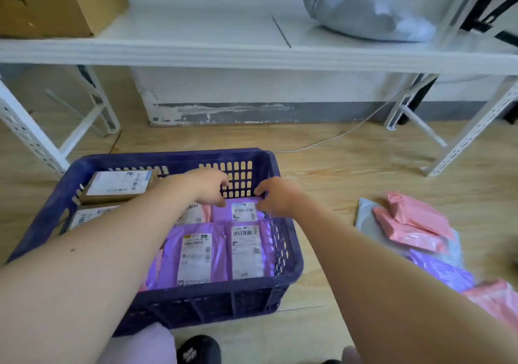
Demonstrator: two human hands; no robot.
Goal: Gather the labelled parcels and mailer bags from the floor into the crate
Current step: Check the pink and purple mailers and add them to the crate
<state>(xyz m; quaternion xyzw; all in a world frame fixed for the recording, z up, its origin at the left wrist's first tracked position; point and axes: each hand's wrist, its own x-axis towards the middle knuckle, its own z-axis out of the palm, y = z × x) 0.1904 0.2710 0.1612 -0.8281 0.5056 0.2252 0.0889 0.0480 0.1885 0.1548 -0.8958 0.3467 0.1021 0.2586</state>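
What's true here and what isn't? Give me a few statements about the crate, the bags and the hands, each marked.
1. The crate stands on the wooden floor. True.
2. The crate holds nothing yet. False: purple mailer bags and brown boxes lie in it.
3. Pink mailer bags lie on the floor to the right of the crate. True.
4. Both hands reach for the pile on the floor. False: the left hand and right hand hold the far purple bag inside the crate.
5. A grey bag lies on the shelf. True.
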